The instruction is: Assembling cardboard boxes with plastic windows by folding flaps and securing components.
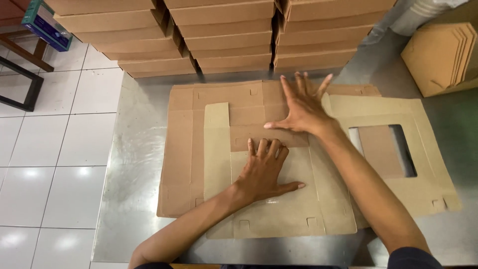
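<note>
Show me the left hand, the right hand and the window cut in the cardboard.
left hand (264, 172), head view, back of hand.
right hand (301, 112), head view, back of hand.
window cutout (382, 151), head view, middle of opening.

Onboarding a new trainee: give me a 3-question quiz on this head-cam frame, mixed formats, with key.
1. True or false: both hands lie flat, palms down, on the flat cardboard blank.
2. Multiple choice: where is the cut-out window in the blank? A) left of the left hand B) right of the right forearm C) under the left hand
3. Short answer: what stands along the far edge of the metal table?

Key
1. True: the left hand and right hand press on the blank with fingers spread, gripping nothing.
2. B
3. Stacks of folded cardboard boxes.
</note>
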